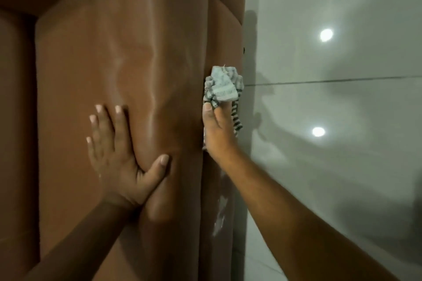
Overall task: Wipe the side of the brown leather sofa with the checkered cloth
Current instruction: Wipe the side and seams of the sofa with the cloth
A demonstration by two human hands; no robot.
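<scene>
On the sofa (127, 52) side, checkered cloth (222, 85) bunches under right hand (217, 130).

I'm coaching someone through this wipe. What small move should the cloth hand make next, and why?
Probably draw the right hand and checkered cloth down the sofa's side panel toward the whitish smears near the forearm. The left hand lies flat, bracing the sofa.

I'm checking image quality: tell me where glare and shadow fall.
Head view: two round lamp reflections glare on the glossy floor; arm shadows cross it; sheen streaks the sofa; the cloth in the right hand is slightly soft.
</scene>
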